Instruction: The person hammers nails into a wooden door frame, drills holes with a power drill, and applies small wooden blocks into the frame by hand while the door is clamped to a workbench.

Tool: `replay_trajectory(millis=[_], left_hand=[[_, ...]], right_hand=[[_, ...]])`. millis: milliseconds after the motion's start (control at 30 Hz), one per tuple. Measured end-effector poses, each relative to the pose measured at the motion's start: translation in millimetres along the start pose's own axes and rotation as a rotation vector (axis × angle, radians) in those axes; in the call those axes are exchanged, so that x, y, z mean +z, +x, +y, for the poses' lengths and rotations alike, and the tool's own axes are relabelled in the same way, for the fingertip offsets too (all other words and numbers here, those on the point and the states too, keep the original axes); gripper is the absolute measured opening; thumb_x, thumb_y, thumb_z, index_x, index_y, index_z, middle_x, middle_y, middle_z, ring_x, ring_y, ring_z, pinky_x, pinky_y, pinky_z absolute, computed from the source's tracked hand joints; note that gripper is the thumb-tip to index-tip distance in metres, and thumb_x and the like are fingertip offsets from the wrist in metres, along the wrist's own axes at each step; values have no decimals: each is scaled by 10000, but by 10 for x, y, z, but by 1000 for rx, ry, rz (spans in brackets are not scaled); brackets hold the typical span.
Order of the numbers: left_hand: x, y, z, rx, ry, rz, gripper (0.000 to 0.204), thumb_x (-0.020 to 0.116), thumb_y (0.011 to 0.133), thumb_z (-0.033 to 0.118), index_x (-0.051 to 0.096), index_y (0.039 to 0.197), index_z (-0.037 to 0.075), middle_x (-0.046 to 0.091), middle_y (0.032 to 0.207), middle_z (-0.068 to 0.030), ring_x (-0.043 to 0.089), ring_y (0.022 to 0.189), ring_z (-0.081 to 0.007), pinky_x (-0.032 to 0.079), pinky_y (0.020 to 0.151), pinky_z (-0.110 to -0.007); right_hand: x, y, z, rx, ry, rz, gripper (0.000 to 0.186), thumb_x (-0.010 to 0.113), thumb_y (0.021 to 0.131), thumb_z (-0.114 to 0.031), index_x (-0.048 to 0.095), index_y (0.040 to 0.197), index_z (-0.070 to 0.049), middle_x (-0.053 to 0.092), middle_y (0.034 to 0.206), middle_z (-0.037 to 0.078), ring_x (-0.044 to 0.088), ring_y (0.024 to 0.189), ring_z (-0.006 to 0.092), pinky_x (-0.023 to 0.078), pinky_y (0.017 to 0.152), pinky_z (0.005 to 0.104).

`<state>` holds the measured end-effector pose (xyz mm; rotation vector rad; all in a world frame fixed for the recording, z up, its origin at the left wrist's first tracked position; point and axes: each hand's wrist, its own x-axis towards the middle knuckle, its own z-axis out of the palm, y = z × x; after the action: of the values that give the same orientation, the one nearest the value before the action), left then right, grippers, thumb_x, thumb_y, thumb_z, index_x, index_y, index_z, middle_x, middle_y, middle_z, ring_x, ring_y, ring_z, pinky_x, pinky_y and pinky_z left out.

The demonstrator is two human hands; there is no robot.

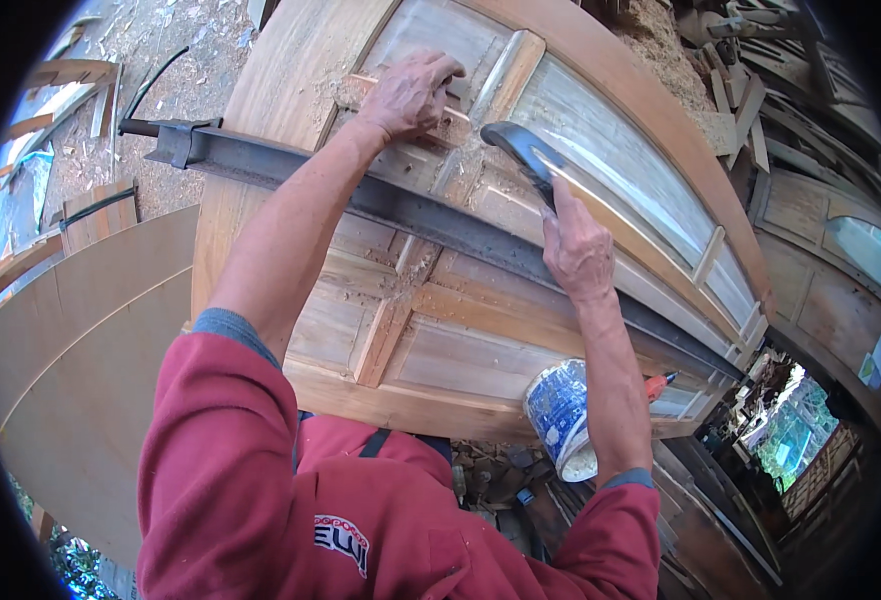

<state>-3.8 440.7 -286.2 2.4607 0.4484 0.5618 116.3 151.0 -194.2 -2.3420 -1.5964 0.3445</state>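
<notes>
A large arched wooden door (381, 335) with recessed panels and shavings on it lies before me. My left hand (413, 95) rests over a short cross rail at its far part. The fingers are curled; what they hold, if anything, is hidden. My right hand (579, 240) is closed around a dark, elongated hand tool (523, 155) with a rounded end, held over the middle of the door. Its exact kind does not show. A long steel bar clamp (441, 228) crosses the door beneath both forearms.
A blue and white bucket (558, 405) stands by the door's near edge, beside my right forearm. Something red-orange (658, 386) shows past that forearm. Curved boards (91, 330) lie at left. Wood offcuts (751, 110) are piled at far right, and shavings cover the ground (191, 60).
</notes>
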Motion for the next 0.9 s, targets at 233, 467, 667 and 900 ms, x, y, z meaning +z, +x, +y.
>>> replay_trajectory(millis=[233, 467, 667, 900], left_hand=[[13, -27, 17, -2, -33, -5, 172, 560, 916, 40, 644, 1066, 56, 655, 1011, -132, 615, 1011, -354, 482, 909, -427], [21, -66, 26, 12, -44, 4, 200, 550, 889, 12, 645, 1060, 54, 654, 1006, -132, 614, 1010, -351, 488, 900, -428], [-51, -46, -14, 23, -45, 8, 242, 535, 852, -17, 644, 1058, 47, 656, 1003, -134, 614, 998, -352, 490, 899, -429], [5, 78, 103, 6, -131, -55, 224, 521, 847, 6, 641, 1035, 35, 642, 955, -160, 611, 964, -375, 494, 851, -460]], right_hand=[[-43, 41, 31, -45, 28, 32, 504, 655, 869, -29, 547, 1361, -6, 657, 880, 185, 671, 729, 365, 540, 638, 449], [76, -15, 97, -197, 110, 198, 555, 701, 863, -111, 536, 1389, -48, 600, 776, 138, 643, 621, 338, 526, 547, 450], [155, 8, 132, -163, 45, 121, 521, 680, 873, -105, 549, 1374, -59, 620, 794, 156, 651, 638, 354, 528, 561, 467], [132, -95, 246, -89, 16, 123, 438, 634, 921, -156, 554, 1349, -107, 614, 760, 132, 646, 603, 305, 520, 524, 443]])
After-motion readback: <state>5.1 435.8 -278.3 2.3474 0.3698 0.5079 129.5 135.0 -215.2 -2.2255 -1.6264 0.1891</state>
